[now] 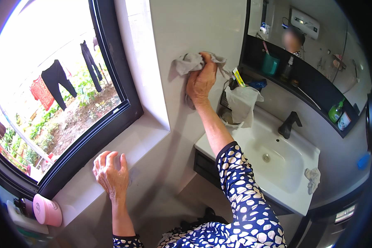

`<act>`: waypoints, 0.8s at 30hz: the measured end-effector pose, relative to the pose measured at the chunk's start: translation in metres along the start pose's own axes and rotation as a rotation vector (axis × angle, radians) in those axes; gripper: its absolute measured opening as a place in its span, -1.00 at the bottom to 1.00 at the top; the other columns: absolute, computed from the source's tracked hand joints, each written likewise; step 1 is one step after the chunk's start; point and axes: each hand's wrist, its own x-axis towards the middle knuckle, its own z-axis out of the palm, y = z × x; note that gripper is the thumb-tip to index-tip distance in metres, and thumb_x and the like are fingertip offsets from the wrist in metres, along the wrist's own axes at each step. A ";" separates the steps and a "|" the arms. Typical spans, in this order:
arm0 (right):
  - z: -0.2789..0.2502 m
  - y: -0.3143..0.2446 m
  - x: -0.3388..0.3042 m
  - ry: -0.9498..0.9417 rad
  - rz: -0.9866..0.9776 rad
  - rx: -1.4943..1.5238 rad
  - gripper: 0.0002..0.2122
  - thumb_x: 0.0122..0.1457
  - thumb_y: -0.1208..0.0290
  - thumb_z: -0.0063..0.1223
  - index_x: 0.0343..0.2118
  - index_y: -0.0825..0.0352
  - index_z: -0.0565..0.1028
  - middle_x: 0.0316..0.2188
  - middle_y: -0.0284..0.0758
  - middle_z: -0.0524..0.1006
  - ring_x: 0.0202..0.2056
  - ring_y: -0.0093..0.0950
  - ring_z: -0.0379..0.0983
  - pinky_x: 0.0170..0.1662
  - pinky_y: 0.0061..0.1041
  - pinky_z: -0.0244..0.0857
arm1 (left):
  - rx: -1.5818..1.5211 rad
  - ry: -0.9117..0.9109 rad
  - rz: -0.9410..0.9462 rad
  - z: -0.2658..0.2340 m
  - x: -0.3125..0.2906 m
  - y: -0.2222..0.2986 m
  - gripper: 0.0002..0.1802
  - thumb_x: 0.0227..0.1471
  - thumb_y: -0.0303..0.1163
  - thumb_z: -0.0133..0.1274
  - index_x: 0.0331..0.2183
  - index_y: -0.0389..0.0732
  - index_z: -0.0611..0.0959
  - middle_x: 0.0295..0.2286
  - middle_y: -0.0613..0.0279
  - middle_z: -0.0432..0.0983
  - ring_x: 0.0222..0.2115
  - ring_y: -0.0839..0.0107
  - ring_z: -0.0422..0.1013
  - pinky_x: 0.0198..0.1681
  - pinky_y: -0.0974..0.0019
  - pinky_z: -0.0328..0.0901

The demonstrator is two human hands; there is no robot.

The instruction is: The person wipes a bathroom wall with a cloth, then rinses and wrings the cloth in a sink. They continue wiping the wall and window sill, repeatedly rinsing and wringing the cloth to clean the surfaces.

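My right hand [202, 80] presses a crumpled grey cloth [189, 64] against the pale wall between the window and the mirror. Part of the cloth sticks out past the fingers on both sides, and the palm hides the rest. Lower down on the left, my left hand [110, 173] rests at the white windowsill [149, 127], its fingers apart and slightly bent, with nothing in them. Close to my right forearm, a whitish cloth [244, 103] hangs from a dark wall rack beside the sink.
The white sink [256, 153] has a black faucet [289, 125] and a rag [313, 180] on its right rim. Above it, a dark shelf under the mirror [314, 37] holds a teal cup [270, 65] and a green bottle [336, 110]. A pink tub [47, 210] stands on the sill.
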 end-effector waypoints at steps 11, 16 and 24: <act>0.016 0.156 0.034 0.112 0.282 -0.164 -0.63 -0.06 0.59 -0.15 -0.10 0.30 0.33 -0.26 -0.09 0.40 -0.20 -0.10 0.33 -0.18 -0.25 0.24 | 0.075 0.062 0.000 0.005 0.001 0.008 -0.74 -0.33 -0.33 0.26 -0.48 -0.15 0.58 -0.33 0.24 0.46 -0.19 0.21 0.33 -0.06 0.13 0.17; 0.010 0.147 0.021 0.049 0.340 -0.055 -0.60 0.00 0.56 -0.17 -0.02 0.38 0.27 -0.16 -0.06 0.39 -0.12 -0.13 0.30 -0.05 -0.31 0.17 | 0.129 0.069 0.043 0.008 0.005 0.013 -0.72 -0.32 -0.35 0.24 -0.43 -0.16 0.57 -0.29 0.22 0.44 -0.16 0.18 0.31 -0.04 0.09 0.15; -0.003 0.119 -0.003 -0.158 0.020 0.122 -0.56 -0.13 0.63 -0.15 -0.06 0.36 0.31 -0.16 -0.10 0.38 -0.13 -0.15 0.27 0.03 -0.27 0.04 | -0.167 0.087 0.125 0.047 0.020 0.119 -0.20 -0.27 -0.32 0.22 0.06 -0.21 0.28 -0.04 0.06 0.28 0.02 0.10 0.16 0.07 0.07 0.05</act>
